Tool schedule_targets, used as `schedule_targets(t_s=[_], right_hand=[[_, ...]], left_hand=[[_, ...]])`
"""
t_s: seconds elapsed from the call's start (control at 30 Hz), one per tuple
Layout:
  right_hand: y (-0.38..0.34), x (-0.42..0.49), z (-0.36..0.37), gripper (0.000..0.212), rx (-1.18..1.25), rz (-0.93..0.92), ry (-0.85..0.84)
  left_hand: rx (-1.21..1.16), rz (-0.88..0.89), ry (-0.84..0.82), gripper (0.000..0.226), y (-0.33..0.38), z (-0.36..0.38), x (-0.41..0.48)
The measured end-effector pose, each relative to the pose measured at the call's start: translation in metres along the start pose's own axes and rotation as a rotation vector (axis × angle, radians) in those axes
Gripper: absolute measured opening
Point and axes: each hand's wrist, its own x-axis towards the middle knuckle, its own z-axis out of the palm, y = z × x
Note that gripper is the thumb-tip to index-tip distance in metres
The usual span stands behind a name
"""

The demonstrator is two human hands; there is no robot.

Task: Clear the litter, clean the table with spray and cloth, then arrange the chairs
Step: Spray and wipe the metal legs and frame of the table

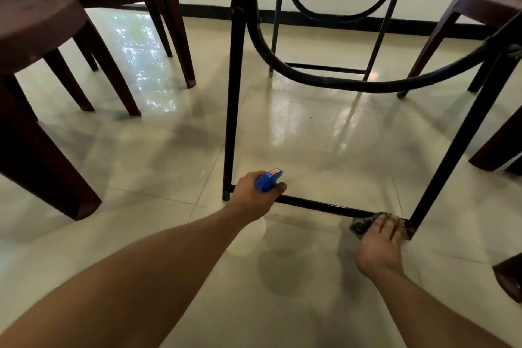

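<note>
Item: low view beneath the bench, whose black metal frame [234, 93] is seen from floor level; the top itself is out of view.

Left hand [255, 198]: clenched around the neck of a spray bottle [268, 179], blue trigger head uppermost, pale body hanging below the wrist just above the floor [169, 150]. The nozzle is directed toward the lower crossbar [316, 206].

Right hand [380, 246]: fingers pressed flat on a dark patterned cloth [360, 226], which is held against the crossbar at its right end, touching the foot of the slanted right leg [463, 133].

Step in hand, as judged: the frame's bottom rail is being wiped. It is best done with the cloth wrapped partly around the bar, so that top and sides are covered in one pass, and drawn from the corner toward the left upright. Spray should be kept short and aimed at the bar, since the glossy tiles would be made slippery by overspray.

Surroundings: dark brown plastic chairs [42, 37] stand at the left, near the frame; further chair legs [440, 37] stand at the right, and another brown piece is cut off at the lower right edge. A curved brace [339, 83] hangs across the frame. Small specks are noted on the tiles beneath. A window is seen on the far wall.

Obstructions: the corner joint crowds the cloth; the chairs limit sideways reach and are not yet arranged.
</note>
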Motion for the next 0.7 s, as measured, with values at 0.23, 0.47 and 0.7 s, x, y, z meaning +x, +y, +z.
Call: schedule_targets(t_s=[0.23, 0.47, 0.7], right_hand=[[-0.095, -0.02, 0.004, 0.068, -0.086, -0.337, 0.007], [-0.206, -0.062, 0.021, 0.073, 0.0, -0.627, 0.025], [-0.271, -0.091, 0.016, 0.08, 0.14, -0.719, -0.075]], left_hand=[[-0.056, -0.056, 0.062, 0.025, -0.029, -0.035, -0.02], [-0.07, -0.095, 0.244, 0.016, -0.056, -0.087, -0.04], [-0.058, -0.095, 0.31, 0.018, -0.068, -0.137, -0.049]])
